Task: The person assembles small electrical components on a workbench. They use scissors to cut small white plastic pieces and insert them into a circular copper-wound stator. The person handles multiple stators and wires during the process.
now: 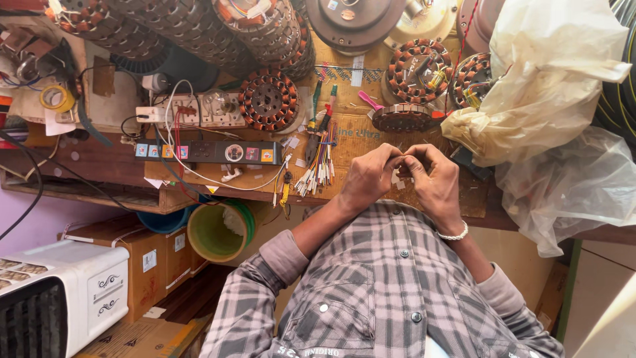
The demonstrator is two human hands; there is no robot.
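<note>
"What did the hands hold?"

"The left hand (368,178) and right hand (434,178) were closed, pinching something tiny, maybe thin wire, over the workbench's (344,142) near edge. It looked light and bendy; pinch its ends."

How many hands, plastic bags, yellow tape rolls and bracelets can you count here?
Hands: 2 (left hand, right hand)
Plastic bags: 2 (yellowish bag, clear bag)
Yellow tape roll: 1
Bracelet: 1
Total: 6
</note>
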